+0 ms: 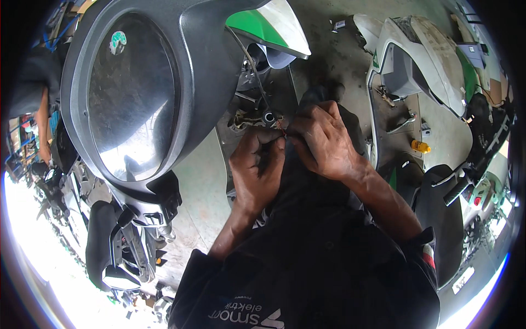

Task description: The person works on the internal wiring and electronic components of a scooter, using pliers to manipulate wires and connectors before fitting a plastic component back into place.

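Thin wires [281, 128], partly reddish, come out at the lower end of a dark cable [253, 68] that hangs from the scooter's body. My left hand [256, 167] is closed, pinching these wires between thumb and forefinger. Close beside it on the right, my right hand [324, 140] is also closed, its fingertips at the same wires. The exact wire ends are hidden by the fingers. Just beyond my hands sits a round metal tube end [268, 117] among the scooter's inner parts.
A large dark grey scooter panel with a glossy oval [134, 98] fills the left, beside a green and white fairing [263, 27]. On the right stand a white scooter body [427, 55], a yellow bottle [421, 146] and handlebars [474, 172]. Another person's arm [44, 123] shows far left.
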Action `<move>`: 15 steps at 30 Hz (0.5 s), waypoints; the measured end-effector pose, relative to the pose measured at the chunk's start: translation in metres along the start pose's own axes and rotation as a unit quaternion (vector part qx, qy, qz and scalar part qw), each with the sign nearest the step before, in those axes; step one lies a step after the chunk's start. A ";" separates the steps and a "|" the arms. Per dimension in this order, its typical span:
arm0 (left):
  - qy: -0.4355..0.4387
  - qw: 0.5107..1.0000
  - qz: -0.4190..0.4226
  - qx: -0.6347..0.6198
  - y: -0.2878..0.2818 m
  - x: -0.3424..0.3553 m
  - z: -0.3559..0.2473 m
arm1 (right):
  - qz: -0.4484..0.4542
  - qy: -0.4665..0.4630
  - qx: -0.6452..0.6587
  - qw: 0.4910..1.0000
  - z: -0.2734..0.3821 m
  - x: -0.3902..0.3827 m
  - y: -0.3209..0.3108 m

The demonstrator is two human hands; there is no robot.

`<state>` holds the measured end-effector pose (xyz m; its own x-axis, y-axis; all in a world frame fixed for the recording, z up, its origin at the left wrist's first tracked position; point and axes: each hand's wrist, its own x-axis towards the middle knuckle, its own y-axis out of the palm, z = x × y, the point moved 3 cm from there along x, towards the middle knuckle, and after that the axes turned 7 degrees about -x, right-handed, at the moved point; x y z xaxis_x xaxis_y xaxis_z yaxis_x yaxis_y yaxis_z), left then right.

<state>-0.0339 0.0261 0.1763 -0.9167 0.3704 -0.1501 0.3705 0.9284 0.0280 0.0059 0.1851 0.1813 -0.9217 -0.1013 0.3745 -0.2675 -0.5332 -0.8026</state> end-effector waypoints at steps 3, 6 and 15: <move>0.067 0.995 0.006 0.072 -0.002 0.000 -0.001 | 0.044 0.056 0.036 0.997 0.003 0.005 0.004; 0.135 0.978 0.010 0.162 -0.004 0.001 -0.005 | 0.105 0.112 0.050 0.987 0.007 0.006 0.007; 0.122 0.971 -0.001 0.206 -0.012 0.000 -0.004 | 0.078 0.208 0.367 0.903 -0.001 0.001 0.027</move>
<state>-0.0396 0.0148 0.1802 -0.9072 0.4107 0.0907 0.3502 0.8570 -0.3779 -0.0022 0.1716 0.1593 -0.9988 0.0190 -0.0461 -0.0069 -0.9684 -0.2493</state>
